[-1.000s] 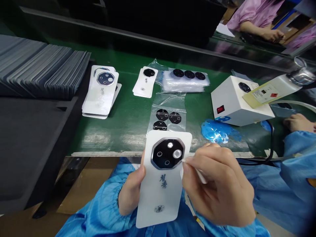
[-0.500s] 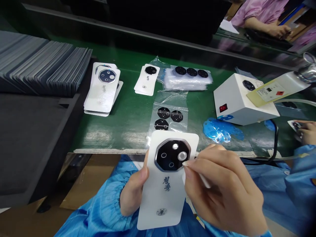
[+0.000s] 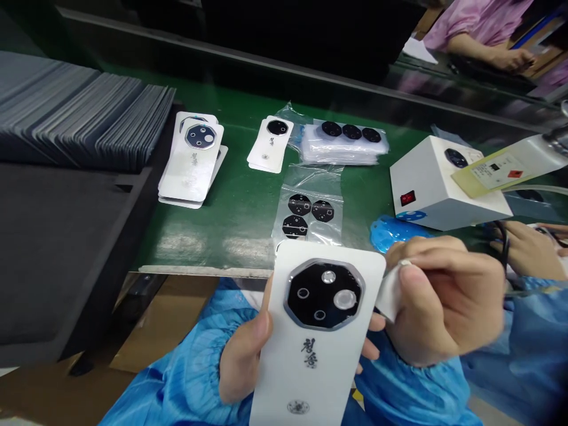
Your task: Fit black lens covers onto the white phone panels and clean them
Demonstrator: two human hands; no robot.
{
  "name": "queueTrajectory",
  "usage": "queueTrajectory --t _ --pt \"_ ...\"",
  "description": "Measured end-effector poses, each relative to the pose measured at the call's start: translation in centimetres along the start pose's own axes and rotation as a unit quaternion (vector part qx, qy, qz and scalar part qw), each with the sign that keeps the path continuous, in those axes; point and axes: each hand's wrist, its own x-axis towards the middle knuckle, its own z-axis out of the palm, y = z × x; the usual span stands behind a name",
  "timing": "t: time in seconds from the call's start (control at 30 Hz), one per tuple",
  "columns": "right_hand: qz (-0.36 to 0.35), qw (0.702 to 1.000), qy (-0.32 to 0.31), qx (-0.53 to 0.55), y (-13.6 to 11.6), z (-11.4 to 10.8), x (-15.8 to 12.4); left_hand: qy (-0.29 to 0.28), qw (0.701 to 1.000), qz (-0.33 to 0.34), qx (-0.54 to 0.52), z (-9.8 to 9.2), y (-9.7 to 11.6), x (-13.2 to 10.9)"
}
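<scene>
My left hand (image 3: 243,355) is closed round the left side of a white phone back panel (image 3: 284,378), tilted up toward me. The panel has a black octagonal camera plate (image 3: 310,307) with silver rim and ring-shaped openings, and dark lettering below. Fingertips show past its right edge. Right of the panel and apart from it, my right hand (image 3: 452,296) pinches a small folded white wipe (image 3: 390,296) between thumb and forefinger. Beyond the panel, a clear bag (image 3: 284,198) with black octagonal pieces (image 3: 323,210) lies on the green table (image 3: 231,231).
White panels are stacked left (image 3: 189,177) and mid-table (image 3: 266,151), near bagged black discs (image 3: 341,151). Grey sheets (image 3: 102,112) stand in a row. Right are blue film (image 3: 390,234), a white box (image 3: 408,177), a bottle (image 3: 501,165) and a co-worker's hand (image 3: 528,251).
My right hand has moved off the camera plate to the right, with the white wipe now in plain view. The panel is nearer to me. The co-worker's hands have come further into view.
</scene>
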Motion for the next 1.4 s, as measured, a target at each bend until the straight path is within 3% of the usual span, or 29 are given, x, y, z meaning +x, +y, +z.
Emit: queueTrajectory --t 0.07,0.23,0.37,0.6,0.9,1.03,1.27,1.4 --pt "0.026 0.999 0.006 0.017 1.2 0.5 0.2 0.001 1.000 -0.003 0.006 0.2 -0.1 0.2" --pt "0.041 0.976 -0.202 -0.065 4.5 2.5 0.2 0.019 0.999 -0.012 0.032 0.1 -0.5 0.2" --pt "0.010 0.955 -0.275 -0.110 6.3 4.4 -0.6 0.024 0.997 -0.024 0.064 0.0 -0.6 0.0" --pt "-0.039 0.938 -0.281 -0.197 7.1 5.5 -1.3 0.015 0.999 -0.003 0.050 0.1 -0.8 0.2" --pt "-0.122 0.913 -0.298 -0.250 8.5 5.6 -0.9 0.043 0.999 -0.015 0.029 0.4 -0.9 0.1" --pt "-0.088 0.917 -0.288 -0.262 9.6 5.5 0.7 0.055 0.998 -0.016 0.010 0.6 -0.9 0.2" --pt "-0.009 0.914 -0.299 -0.274 11.1 6.3 2.7 -0.030 1.000 -0.006 0.005 0.7 -0.4 1.1" --pt "0.024 0.908 -0.325 -0.264 11.2 6.3 3.5 -0.029 1.000 -0.003 0.003 0.7 -0.2 1.3"
